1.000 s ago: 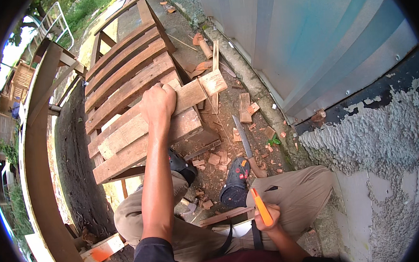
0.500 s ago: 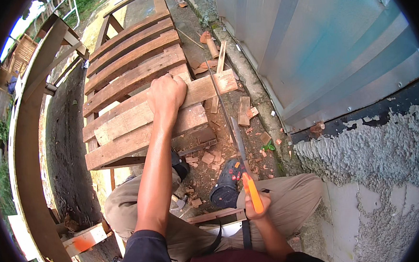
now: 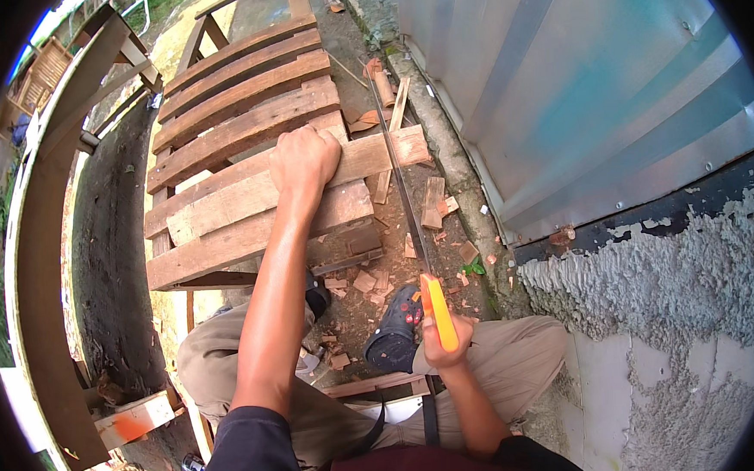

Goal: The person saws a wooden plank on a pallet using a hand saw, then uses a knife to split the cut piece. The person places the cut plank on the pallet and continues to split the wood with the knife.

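My left hand point(image 3: 305, 162) is closed over a wooden plank point(image 3: 220, 212), pressing it against the top of a slatted wooden bench point(image 3: 246, 133). The plank's right end juts past the bench's edge. My right hand point(image 3: 452, 341) grips the orange handle of a handsaw point(image 3: 407, 201), low and to the right. Its long thin blade runs away from me and crosses the plank close to that jutting end. Whether the teeth are sunk into the wood cannot be made out.
Wood chips and offcuts point(image 3: 433, 202) litter the ground below the plank's end. My dark shoe point(image 3: 393, 331) stands near them. A corrugated metal sheet point(image 3: 574, 77) and a rough wall point(image 3: 647, 279) rise at the right. Another wooden frame point(image 3: 41, 282) stands at the left.
The saw and my right hand have moved forward, away from my body, the blade sliding across the plank. My left hand keeps its place on the plank. The whole view has shifted slightly.
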### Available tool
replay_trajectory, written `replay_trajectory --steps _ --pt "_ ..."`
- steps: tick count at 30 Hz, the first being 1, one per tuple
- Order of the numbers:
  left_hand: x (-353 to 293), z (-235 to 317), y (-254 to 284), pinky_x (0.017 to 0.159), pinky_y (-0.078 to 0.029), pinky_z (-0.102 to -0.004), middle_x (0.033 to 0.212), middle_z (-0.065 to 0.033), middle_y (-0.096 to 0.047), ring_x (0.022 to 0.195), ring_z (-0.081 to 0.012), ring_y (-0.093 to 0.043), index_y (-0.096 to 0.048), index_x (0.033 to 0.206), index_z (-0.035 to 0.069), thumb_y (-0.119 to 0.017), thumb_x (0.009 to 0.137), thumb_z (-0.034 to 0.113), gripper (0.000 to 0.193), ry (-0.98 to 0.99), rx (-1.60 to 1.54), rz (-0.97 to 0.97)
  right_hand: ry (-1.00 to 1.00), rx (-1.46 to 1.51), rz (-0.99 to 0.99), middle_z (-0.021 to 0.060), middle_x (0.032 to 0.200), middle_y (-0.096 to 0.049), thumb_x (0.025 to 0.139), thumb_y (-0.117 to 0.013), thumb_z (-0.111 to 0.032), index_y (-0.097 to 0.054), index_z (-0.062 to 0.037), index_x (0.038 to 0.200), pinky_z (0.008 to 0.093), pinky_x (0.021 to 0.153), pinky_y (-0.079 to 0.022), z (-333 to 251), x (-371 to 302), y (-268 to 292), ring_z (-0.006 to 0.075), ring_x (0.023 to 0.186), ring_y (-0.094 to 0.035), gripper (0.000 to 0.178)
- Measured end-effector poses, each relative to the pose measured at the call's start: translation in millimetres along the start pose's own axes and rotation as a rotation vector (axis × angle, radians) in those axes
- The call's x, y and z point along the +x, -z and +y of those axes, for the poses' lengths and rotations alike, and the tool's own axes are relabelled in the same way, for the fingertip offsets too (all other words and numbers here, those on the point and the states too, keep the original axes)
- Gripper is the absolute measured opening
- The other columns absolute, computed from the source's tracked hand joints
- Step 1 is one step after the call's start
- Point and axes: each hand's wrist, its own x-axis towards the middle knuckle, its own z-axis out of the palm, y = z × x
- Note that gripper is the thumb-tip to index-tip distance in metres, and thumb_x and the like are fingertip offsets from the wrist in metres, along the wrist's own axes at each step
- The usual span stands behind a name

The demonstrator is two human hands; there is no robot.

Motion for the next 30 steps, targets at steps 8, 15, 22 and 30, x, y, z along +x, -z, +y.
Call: replay_trajectory --steps 8,15,22,30 --pt "-9 1 -5 0.091 -0.054 -0.0484 0.096 -0.0288 -0.072 0.096 -0.0423 -0.070 -0.077 0.090 -0.004 -0.044 0.088 0.027 0.045 0.010 -0.018 0.021 0.036 0.074 -0.260 0.0121 0.062 -0.058 0.075 -0.061 -0.003 -0.057 -0.0004 0.071 0.0376 0.053 -0.050 6 -78 15 0.0303 0.053 -0.062 0.006" --pt "0 4 5 0.091 -0.054 -0.0482 0.098 -0.0307 -0.071 0.097 -0.0437 -0.070 -0.077 0.092 -0.005 -0.045 0.088 0.027 0.045 0.030 -0.019 -0.002 -0.088 0.020 -0.099 0.0125 0.064 -0.056 0.082 -0.065 -0.004 -0.059 0.0008 0.076 0.0388 0.051 -0.047 9 -88 24 0.0312 0.051 -0.058 0.009" --pt "-1 6 7 0.095 -0.050 -0.0499 0.105 -0.0302 -0.070 0.104 -0.0441 -0.067 -0.075 0.103 -0.002 -0.044 0.091 0.033 0.049 0.042 -0.001 -0.082 0.117 0.000 0.009 0.0099 0.066 -0.060 0.085 -0.064 -0.007 -0.061 -0.0017 0.079 0.0378 0.052 -0.048 -36 -111 107 0.0259 0.054 -0.061 0.008" --pt "-25 -9 -6 0.092 -0.047 -0.0464 0.104 -0.0158 -0.069 0.106 -0.0341 -0.063 -0.070 0.101 0.002 -0.061 0.090 0.039 0.039 -0.501 -0.212 0.273 -0.224 0.016 0.026 0.0081 0.067 -0.058 0.088 -0.073 -0.014 -0.060 -0.0021 0.087 0.0361 0.057 -0.049 -49 -86 104 0.0248 0.056 -0.059 0.018"
